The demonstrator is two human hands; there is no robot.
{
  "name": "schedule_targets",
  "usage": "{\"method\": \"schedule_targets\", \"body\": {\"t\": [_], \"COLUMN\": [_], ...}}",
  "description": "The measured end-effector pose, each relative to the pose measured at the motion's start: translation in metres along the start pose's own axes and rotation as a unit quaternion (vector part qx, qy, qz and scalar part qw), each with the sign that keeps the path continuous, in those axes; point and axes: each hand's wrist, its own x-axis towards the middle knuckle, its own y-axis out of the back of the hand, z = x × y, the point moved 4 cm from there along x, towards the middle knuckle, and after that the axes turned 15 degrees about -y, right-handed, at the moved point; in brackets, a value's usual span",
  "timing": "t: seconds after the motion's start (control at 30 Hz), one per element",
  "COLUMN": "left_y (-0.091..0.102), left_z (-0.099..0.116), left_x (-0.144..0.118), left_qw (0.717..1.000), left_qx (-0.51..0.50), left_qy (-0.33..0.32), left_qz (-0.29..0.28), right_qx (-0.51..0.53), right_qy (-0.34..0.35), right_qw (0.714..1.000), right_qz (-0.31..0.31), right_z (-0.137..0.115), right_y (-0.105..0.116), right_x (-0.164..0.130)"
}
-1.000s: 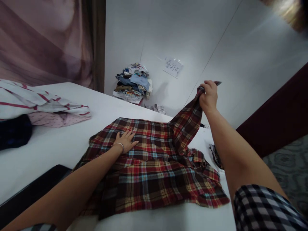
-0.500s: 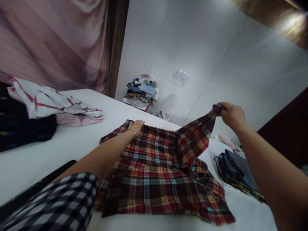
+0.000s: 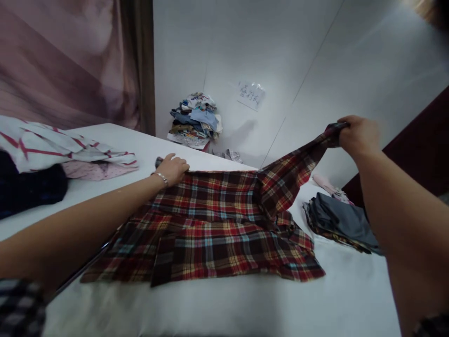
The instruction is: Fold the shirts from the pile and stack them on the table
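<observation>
A red, brown and yellow plaid shirt (image 3: 217,248) lies spread across the white table (image 3: 224,309). My right hand (image 3: 361,135) is closed on the end of one sleeve (image 3: 289,178) and holds it up off the table at the right, so the sleeve is stretched taut and twisted. At the upper left of the garment, my left hand (image 3: 173,168), with a bracelet at the wrist, has its fingers curled over the far edge, and a bit of cloth pokes out beyond them. The fingertips on the far side are partly hidden.
Left on the table are a white cloth with red lines (image 3: 38,147) and a dark garment (image 3: 31,189). To the right sits a folded stack topped with grey cloth (image 3: 340,215). A clothes pile (image 3: 196,121) stands against the wall beneath a paper sign (image 3: 250,95).
My left hand has gone from lying flat on the shirt to gripping its far edge, further left. My right hand has pulled the sleeve higher and outward. The view has shifted too.
</observation>
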Motion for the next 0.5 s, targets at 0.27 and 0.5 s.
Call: {"method": "schedule_targets", "body": {"t": [0.27, 0.5], "left_y": [-0.017, -0.025], "left_z": [0.078, 0.11], "left_x": [-0.093, -0.119], "left_qw": [0.99, 0.986], "left_qx": [-0.071, -0.091], "left_qy": [-0.119, -0.134], "left_qz": [-0.03, -0.047], "right_qx": [0.14, 0.147], "right_qy": [0.013, -0.033], "right_qw": [0.99, 0.983], "right_qz": [-0.025, -0.107], "right_z": [0.068, 0.12], "right_y": [0.047, 0.041], "right_x": [-0.096, -0.139]}}
